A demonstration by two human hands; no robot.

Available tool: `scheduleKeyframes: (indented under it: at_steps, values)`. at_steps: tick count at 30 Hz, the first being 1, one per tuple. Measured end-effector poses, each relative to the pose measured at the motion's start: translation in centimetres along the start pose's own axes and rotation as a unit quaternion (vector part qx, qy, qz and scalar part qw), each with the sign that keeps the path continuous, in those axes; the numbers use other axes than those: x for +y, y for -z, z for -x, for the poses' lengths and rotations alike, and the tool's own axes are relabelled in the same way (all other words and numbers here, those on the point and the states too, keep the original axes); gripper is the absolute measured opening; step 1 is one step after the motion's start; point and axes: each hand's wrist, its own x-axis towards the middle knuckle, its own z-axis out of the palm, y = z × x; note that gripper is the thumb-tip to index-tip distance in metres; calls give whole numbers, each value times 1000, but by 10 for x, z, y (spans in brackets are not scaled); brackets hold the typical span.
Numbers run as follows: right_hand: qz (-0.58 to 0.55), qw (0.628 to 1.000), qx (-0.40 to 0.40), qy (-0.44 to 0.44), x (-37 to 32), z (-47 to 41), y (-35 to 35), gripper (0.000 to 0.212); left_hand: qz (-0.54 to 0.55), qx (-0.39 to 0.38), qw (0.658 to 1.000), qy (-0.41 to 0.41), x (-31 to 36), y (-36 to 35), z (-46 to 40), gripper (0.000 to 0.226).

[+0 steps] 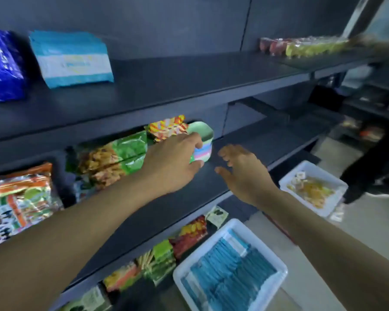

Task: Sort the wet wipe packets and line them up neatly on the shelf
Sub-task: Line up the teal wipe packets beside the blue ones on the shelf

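While both arms reached to the middle shelf (245, 140), the findings were:
Left hand (173, 162): grasped a green pack (201, 140), fingers on top, thumb beneath.
Pack: on the middle shelf, touching snack bags (112, 158) left of the grip.
Right hand (243, 171): released, fingers spread, just right of the grip, holding nothing.
Blue packets (229, 268): in a white tray (267, 243), well below the grip.
Upper shelf (166, 86): a pale-blue stack (72, 59) above-left of the grip.

Blue-and-white wet wipe packets (73, 60) stand leaning together on the top shelf (166, 86); more fill a white tray (229, 265).
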Motion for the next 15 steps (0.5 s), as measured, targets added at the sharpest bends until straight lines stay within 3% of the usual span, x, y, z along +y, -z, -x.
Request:
scheduleKeyframes:
  at_steps: [6,15]
  values:
    - [50,983,-101,-142,94,89,-51,31,39,-178,982,-38,24,-112,34,18]
    - [37,936,-212,-277,218,143,-166,35,38,-283,958,-5,16,-278,50,24]
